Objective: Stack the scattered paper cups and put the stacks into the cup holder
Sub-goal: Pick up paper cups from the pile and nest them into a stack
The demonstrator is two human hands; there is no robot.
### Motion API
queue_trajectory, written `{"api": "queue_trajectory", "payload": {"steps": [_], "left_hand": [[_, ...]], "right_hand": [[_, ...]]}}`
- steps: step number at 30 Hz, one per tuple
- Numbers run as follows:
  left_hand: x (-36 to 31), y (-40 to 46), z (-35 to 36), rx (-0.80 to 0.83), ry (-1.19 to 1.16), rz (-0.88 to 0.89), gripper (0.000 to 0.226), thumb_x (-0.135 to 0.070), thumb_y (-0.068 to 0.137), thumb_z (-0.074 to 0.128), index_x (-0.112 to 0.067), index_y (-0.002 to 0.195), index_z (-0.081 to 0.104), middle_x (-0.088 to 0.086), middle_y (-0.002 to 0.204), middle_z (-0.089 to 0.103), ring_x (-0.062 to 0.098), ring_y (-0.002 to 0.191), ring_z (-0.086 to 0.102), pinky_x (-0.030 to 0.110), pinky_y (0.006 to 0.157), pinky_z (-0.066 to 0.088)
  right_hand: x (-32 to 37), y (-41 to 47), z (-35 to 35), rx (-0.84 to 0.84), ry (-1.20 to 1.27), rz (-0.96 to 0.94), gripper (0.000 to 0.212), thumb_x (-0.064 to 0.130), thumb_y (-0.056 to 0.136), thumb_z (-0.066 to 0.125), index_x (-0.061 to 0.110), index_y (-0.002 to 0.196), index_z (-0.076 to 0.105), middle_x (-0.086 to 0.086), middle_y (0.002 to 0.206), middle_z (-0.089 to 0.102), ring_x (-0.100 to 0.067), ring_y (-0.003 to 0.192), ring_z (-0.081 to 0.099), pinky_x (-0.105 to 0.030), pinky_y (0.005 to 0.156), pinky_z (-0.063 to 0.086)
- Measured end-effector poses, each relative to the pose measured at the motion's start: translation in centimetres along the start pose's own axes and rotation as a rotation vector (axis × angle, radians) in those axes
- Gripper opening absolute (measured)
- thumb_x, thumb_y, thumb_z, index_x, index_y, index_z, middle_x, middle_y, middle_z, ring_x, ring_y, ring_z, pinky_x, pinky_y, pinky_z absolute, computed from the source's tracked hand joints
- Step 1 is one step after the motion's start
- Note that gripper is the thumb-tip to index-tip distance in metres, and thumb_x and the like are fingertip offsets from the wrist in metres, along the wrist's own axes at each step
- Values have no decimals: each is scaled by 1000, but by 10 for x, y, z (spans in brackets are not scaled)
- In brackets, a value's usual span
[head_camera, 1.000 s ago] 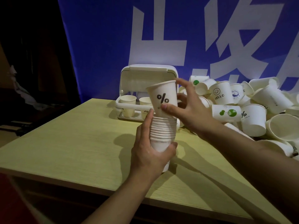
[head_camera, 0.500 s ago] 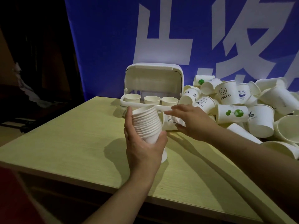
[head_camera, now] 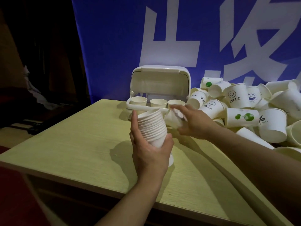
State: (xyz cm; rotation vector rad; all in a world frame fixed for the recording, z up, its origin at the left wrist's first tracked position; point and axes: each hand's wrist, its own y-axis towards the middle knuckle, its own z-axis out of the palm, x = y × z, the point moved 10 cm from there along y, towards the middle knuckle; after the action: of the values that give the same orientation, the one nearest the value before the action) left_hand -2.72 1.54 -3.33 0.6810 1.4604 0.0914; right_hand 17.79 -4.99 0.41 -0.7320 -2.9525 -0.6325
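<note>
Pale wood desk [head_camera: 81,144] carries everything here: the heap of scattered paper cups [head_camera: 254,115] fills its far right side, and the white cup holder [head_camera: 160,84] stands at the back with its lid up and three stacks showing in its front row. A second ago the "%" cup was being pressed onto the stack; now it is seated, and the stack [head_camera: 152,128] has swung from upright to a tilt, rims leaning toward the holder. The left hand [head_camera: 149,149] grips it round the lower half, fingers and thumb curled about the cups, above the desk just in front of the holder. The right hand [head_camera: 193,121] has let go and reached to the heap's near edge, its fingers closing on a single cup [head_camera: 173,119], blurred with motion. That cup probably goes on next; the stack looks close to full.
</note>
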Motion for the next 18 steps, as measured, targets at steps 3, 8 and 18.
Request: {"api": "queue_trajectory", "payload": {"steps": [3, 8, 18], "left_hand": [[-2, -1, 5, 36, 21, 28, 115, -32, 71, 86, -77, 133, 1, -11, 150, 37, 18, 123, 52, 44, 92, 55], [-14, -8, 26, 187, 97, 147, 114, -34, 75, 83, -70, 140, -3, -20, 149, 31, 0, 111, 40, 26, 87, 42], [-13, -10, 27, 233, 65, 159, 129, -32, 76, 85, -75, 131, -23, -6, 161, 25, 12, 128, 43, 20, 87, 42]], "right_hand": [[-4, -5, -42, -183, 426, 81, 87, 25, 76, 82, 41, 143, 31, -1, 121, 48, -21, 99, 61, -24, 66, 54], [9, -20, -96, -336, 875, 159, 82, 29, 81, 78, 42, 142, 25, -6, 128, 51, -19, 105, 62, -25, 71, 58], [66, -73, -77, -174, 566, -10, 37, 35, 96, 58, 34, 132, 58, 13, 117, 58, 2, 98, 59, -21, 84, 51]]}}
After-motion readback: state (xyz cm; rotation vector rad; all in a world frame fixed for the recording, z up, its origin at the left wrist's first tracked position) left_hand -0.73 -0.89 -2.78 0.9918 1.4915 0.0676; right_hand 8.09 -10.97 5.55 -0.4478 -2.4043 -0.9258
